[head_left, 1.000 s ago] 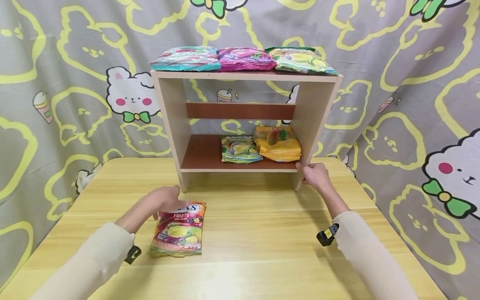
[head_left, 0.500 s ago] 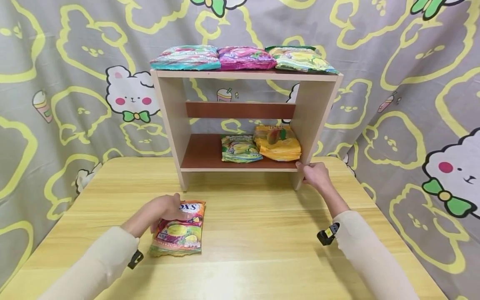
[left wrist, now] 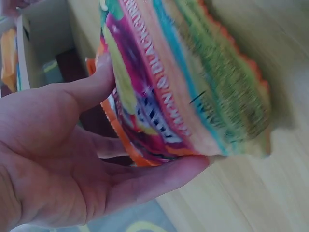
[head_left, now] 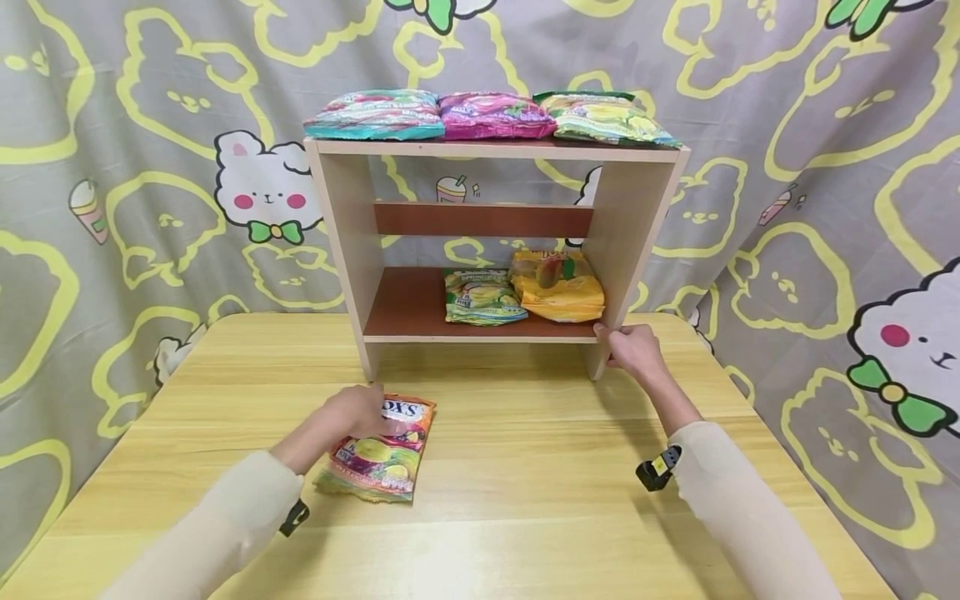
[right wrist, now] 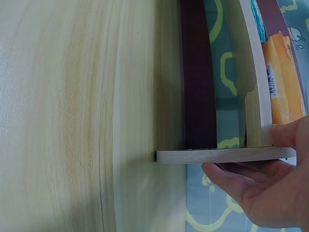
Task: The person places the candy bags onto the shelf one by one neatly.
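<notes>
An orange and purple bag of fruit candy (head_left: 382, 468) is pinched between the thumb and fingers of my left hand (head_left: 358, 413), in front of the shelf's left leg. In the left wrist view the candy bag (left wrist: 164, 82) lies between thumb and fingers, its crimped end pointing away from the palm. My right hand (head_left: 636, 350) grips the right side panel of the small wooden shelf (head_left: 480, 339), at the height of the lower board. The right wrist view shows this hand (right wrist: 265, 188) with its thumb inside and its fingers outside the panel (right wrist: 217, 155).
On the lower board lie a green candy bag (head_left: 483, 297) and a yellow-orange bag (head_left: 558, 287), towards the right. Up top sit a teal bag (head_left: 377, 115), a magenta bag (head_left: 497, 115) and a yellow-green bag (head_left: 606, 118). A patterned curtain (head_left: 172, 275) hangs behind the wooden table (head_left: 525, 517).
My left hand has closed on the candy bag and shifted it a little to the right and towards the shelf. The right hand stays on the panel.
</notes>
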A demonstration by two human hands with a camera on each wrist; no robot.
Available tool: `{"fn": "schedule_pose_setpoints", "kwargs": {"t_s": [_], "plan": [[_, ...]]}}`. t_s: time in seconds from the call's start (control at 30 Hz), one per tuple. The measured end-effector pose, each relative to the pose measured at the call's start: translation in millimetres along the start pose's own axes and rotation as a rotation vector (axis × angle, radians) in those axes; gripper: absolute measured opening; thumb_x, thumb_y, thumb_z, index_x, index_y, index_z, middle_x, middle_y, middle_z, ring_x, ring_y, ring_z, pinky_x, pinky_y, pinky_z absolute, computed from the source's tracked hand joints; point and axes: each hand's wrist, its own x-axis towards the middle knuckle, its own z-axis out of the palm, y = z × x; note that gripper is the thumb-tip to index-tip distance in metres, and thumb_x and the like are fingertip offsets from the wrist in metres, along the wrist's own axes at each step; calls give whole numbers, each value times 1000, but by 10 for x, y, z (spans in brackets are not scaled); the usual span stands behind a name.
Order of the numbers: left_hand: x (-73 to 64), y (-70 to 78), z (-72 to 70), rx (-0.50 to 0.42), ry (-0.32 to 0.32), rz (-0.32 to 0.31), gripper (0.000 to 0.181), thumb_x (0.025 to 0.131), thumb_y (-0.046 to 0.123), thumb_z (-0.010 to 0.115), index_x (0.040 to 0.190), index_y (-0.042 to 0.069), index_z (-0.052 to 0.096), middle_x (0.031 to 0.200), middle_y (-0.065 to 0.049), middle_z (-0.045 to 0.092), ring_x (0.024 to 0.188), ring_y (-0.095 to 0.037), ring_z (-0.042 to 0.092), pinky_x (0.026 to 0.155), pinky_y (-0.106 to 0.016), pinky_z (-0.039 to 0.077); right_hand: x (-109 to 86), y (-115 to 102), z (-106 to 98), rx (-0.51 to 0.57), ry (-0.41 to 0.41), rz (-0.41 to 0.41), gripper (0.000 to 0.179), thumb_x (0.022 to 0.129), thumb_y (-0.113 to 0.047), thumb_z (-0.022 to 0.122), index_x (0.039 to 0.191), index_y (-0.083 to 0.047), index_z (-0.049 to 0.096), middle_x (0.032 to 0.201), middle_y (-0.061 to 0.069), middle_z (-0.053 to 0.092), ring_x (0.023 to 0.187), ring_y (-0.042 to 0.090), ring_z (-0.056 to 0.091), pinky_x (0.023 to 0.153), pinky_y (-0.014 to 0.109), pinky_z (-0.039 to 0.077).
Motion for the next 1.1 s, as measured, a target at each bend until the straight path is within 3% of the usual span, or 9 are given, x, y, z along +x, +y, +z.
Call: {"fn": "schedule_pose_setpoints", "kwargs": {"t_s": [0.03, 0.2, 0.5, 0.67, 0.83, 1.1], "plan": [[14, 30, 24, 7, 22, 20, 88, 91, 45, 73, 143, -17, 40, 130, -33, 59, 116, -44, 62, 100, -57, 52, -1, 2, 0, 1, -3, 3, 59, 99, -46, 54, 122, 7, 69, 135, 30, 60, 95, 35, 75, 97, 48, 56], [119, 207, 139, 5, 101, 54, 92, 91, 49, 71, 149, -13, 36, 139, -30, 57, 118, -43, 62, 100, -55, 53, -3, 7, 0, -4, -3, 10, 59, 99, -46, 54, 120, 7, 70, 134, 30, 61, 92, 33, 76, 98, 48, 56], [270, 552, 261, 63, 208, 106, 87, 88, 54, 71, 146, -5, 46, 124, -25, 68, 108, -41, 67, 90, -50, 58, 11, 11, -3, -4, -4, 9, 60, 98, -48, 55, 122, 5, 69, 137, 30, 59, 94, 33, 76, 96, 47, 57], [319, 698, 280, 37, 214, 137, 79, 88, 51, 74, 144, -1, 52, 126, -21, 68, 114, -41, 65, 96, -51, 55, 12, 9, -10, 4, -9, 9, 59, 98, -47, 55, 123, 5, 69, 139, 30, 57, 96, 34, 75, 95, 46, 58], [355, 791, 266, 19, 215, 160, 69, 87, 46, 78, 138, 5, 59, 120, -18, 70, 109, -38, 66, 94, -51, 55, 1, -1, -22, -3, 2, -2, 60, 98, -47, 54, 122, 6, 69, 136, 30, 59, 95, 34, 75, 96, 46, 57], [439, 842, 294, -9, 214, 171, 70, 83, 36, 83, 144, 14, 56, 123, -19, 70, 105, -41, 67, 87, -52, 57, 3, 14, -3, -4, 11, -4, 59, 99, -46, 55, 116, 8, 71, 133, 30, 62, 92, 33, 76, 78, 30, 61]]}}
